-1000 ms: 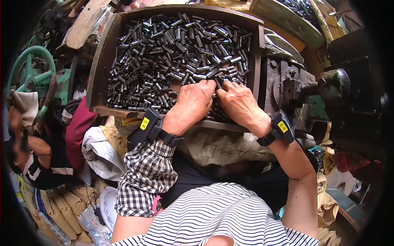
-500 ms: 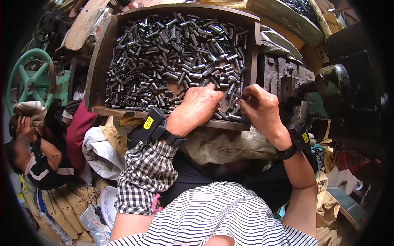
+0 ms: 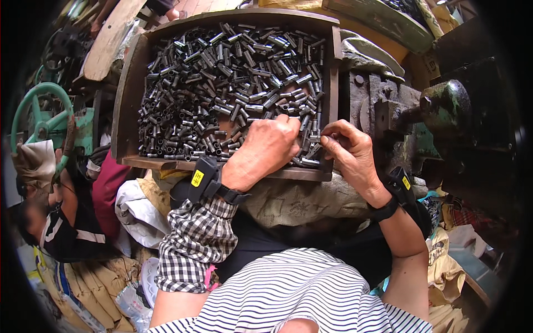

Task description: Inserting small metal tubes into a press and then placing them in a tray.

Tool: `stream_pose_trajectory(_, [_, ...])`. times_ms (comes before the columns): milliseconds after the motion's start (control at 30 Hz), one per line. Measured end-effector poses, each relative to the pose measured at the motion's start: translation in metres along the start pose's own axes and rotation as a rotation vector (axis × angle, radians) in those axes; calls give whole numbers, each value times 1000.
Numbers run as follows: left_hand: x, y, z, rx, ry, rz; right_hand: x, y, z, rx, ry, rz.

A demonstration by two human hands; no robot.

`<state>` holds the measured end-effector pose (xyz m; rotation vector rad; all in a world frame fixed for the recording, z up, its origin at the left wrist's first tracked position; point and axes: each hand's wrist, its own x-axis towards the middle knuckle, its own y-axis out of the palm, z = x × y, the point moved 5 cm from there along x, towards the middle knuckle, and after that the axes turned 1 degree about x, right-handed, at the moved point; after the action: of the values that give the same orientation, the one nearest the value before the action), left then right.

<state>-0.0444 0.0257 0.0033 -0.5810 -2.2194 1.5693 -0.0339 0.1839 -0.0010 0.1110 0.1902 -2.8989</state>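
Note:
A wooden tray (image 3: pixel 336 83) holds a heap of short dark metal tubes (image 3: pixel 222 69), many of them shiny. My left hand (image 3: pixel 264 150) reaches over its near edge with fingers curled down among the tubes; the fingertips and anything in them are hidden. By the near right corner, my right hand (image 3: pixel 352 158) has thumb and forefinger pinched at the end of a small metal tube (image 3: pixel 314 136). More tubes lie loose beneath it, between both hands. Black straps with small boxes sit on both wrists.
To the right stands a dark, greasy machine (image 3: pixel 444 105). A green handwheel (image 3: pixel 41 125) is at the left, with another person (image 3: pixel 66 222) beside it. Sacking (image 3: pixel 300 202) hangs below the tray's near edge. A wooden board (image 3: pixel 111 41) lies at the far left.
The view has shifted slightly, so the tray sits a little further left. Both hands stay close to the same part of the tray, with small finger movements.

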Motion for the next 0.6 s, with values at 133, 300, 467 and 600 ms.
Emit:
stream_pose_trajectory(133, [1, -12, 6, -587, -196, -5, -2, -2, 1, 208, 138, 13])
stream_pose_trajectory(300, [-5, 4, 10, -1499, -472, 113, -4, -2, 4, 286, 238, 25])
stream_pose_trajectory(467, [-6, 7, 5, -1710, -491, 128, -3, -1, -3, 450, 272, 35])
stream_pose_trajectory(600, [-6, 9, 6, -1725, -497, 118, -3, 0, -6, 527, 270, 45])
